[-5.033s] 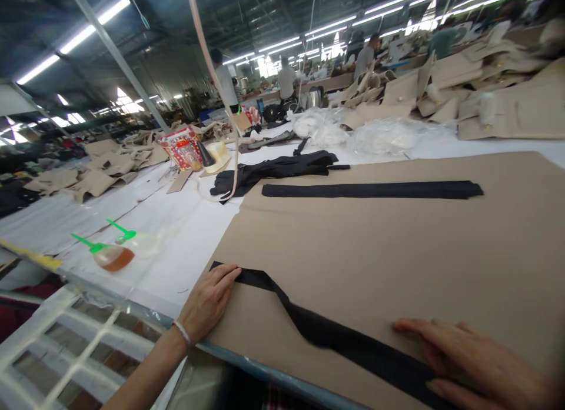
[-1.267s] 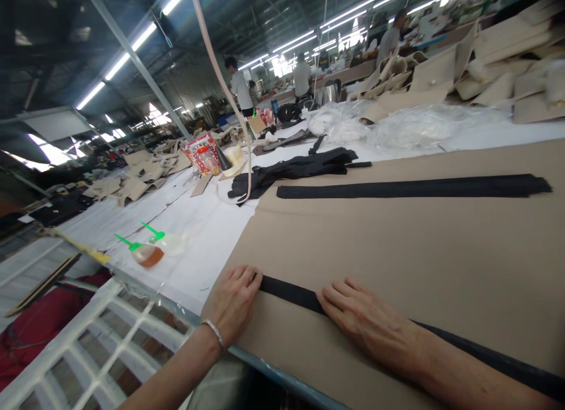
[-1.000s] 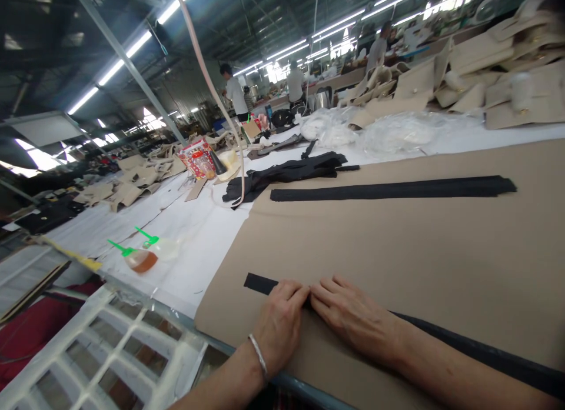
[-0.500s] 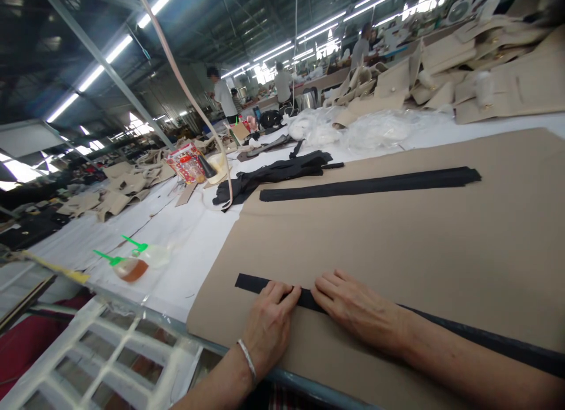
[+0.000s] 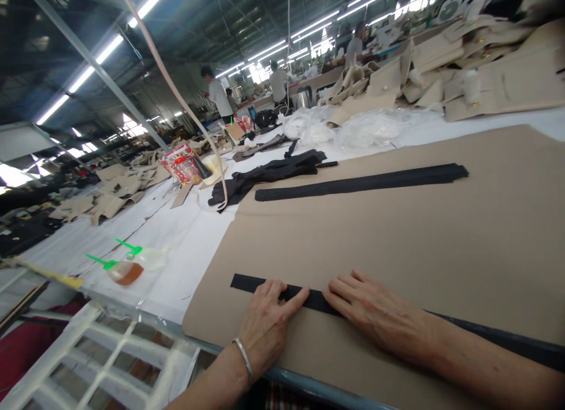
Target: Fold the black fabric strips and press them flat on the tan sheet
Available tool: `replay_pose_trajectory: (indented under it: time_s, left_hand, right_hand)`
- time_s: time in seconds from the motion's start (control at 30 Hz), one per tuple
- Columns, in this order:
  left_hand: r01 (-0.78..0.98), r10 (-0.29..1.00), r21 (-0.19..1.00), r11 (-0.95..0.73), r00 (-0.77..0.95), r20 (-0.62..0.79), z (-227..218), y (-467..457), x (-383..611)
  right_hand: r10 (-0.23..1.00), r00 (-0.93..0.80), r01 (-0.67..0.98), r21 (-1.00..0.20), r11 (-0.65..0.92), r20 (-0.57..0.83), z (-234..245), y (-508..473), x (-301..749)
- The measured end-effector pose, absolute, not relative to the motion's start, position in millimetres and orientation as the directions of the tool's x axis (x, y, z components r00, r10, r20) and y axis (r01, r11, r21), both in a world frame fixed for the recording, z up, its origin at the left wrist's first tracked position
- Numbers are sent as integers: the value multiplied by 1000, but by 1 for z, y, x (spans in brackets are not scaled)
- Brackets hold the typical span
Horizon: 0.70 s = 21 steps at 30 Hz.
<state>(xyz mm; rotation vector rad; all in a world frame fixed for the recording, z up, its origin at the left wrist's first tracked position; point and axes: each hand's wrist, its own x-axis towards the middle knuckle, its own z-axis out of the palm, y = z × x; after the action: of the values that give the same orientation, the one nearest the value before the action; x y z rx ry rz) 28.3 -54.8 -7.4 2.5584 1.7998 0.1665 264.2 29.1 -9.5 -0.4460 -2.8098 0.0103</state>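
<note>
A narrow black strip [image 5: 245, 282] runs along the near side of a large brown sheet [image 5: 375, 233]. On its left part rests my left hand [image 5: 266, 319], fingers laid over the strip and thumb stretched out to the right along it. The hand is open and wears a silver bangle at the wrist. Just to the right, my right hand [image 5: 375, 310] has its fingers bent together on the strip, closed on it; the fingertips are partly hidden. Beyond my right forearm the strip continues to the right edge. A second black strip [image 5: 362, 182] lies farther back on the sheet.
Dark cloth strips [image 5: 273, 172] are heaped behind the sheet. Two green-tipped bottles [image 5: 126, 273] lie on the white table cover [image 5: 189, 245] at left. A hose [image 5: 176, 101] hangs down. Clear plastic [image 5: 371, 127] and beige pieces [image 5: 507, 69] are piled at back; people stand beyond.
My right hand has slid a little to the right along the strip. My left thumb has stretched farther from the fingers. The view has shifted slightly.
</note>
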Motion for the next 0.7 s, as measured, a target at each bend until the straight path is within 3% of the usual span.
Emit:
replay_pose_trajectory:
  time_s: [0.3,0.5,0.6,0.7]
  left_hand:
    - [922,923,46,-384,382,53,-3,-53,28]
    - [923,920,44,-382,376,108,-1,-52,27]
    - [920,911,99,-380,353,213,0,-50,41]
    - [867,891,246,-434,374,256,-2,-46,72]
  right_hand:
    - [354,-911,314,-200,928,211,-4,32,289]
    - [358,-914,314,-223,923,192,-1,33,305]
    - [341,-915,302,-192,934,216,1,33,307]
    - [321,-917,296,-134,946,238,0,31,307]
